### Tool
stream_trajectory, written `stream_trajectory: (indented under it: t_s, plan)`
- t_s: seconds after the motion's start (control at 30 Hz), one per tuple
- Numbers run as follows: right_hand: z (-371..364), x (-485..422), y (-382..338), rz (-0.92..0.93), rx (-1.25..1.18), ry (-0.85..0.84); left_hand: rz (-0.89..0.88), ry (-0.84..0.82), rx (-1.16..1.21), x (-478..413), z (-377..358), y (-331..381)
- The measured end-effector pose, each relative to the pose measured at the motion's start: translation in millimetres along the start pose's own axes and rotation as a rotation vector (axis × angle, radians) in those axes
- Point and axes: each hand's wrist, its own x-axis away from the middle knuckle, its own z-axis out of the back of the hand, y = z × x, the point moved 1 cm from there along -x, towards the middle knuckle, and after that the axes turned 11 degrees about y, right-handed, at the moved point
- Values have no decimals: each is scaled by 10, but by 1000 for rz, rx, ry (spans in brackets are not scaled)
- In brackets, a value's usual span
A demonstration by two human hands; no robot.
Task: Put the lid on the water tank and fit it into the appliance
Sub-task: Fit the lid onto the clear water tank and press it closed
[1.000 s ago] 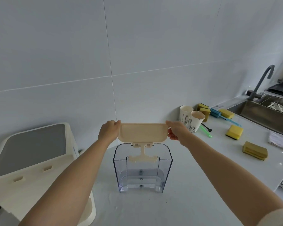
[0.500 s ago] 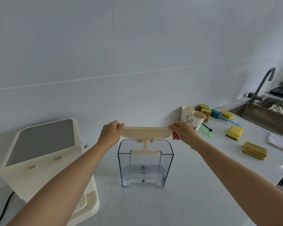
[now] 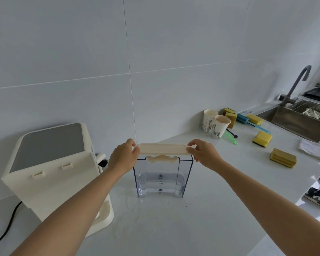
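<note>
Pinching cream lid [image 3: 162,149] at both ends, left hand [image 3: 122,157] and right hand [image 3: 204,154]; rigid, light. Clear water tank [image 3: 163,177]: stiff, likely slippery when wet, grip sidewalls.

Cream lid [image 3: 163,149] over a clear, blue-tinted water tank [image 3: 163,179]. Cream appliance [image 3: 50,169] with grey top panel and black cord [image 3: 6,228]. White countertop [image 3: 174,228] and pale tiled wall [image 3: 155,52]. Two white paper cups [image 3: 215,124] bearing what appears to be a dark plant motif. Yellow sponges [image 3: 262,138]; grey tap [image 3: 296,84].

paper cups [image 3: 215,124], sponges [image 3: 262,138], sink [image 3: 296,122]
</note>
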Motion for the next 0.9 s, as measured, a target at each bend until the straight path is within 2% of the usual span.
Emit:
stream_trajectory:
  t_s: [0.43, 0.57, 0.73, 0.83, 0.9]
  plan:
    - [-52, 75, 29, 11, 163, -68, 19, -6, -35, 168, -88, -15]
    - [-35, 59, 26, 12, 158, -94, 96, -2, 29, 204, -102, -17]
    - [-6, -54, -12, -40, 61, -70, 339, -2, 215, 308, -118, 18]
    - [-62, -117, -97, -120, -8, -109, 701, -71, 508, 368, -159, 112]
    - [-115, -142, -164, -154, -35, -140, 878, -163, 665, 415, -195, 203]
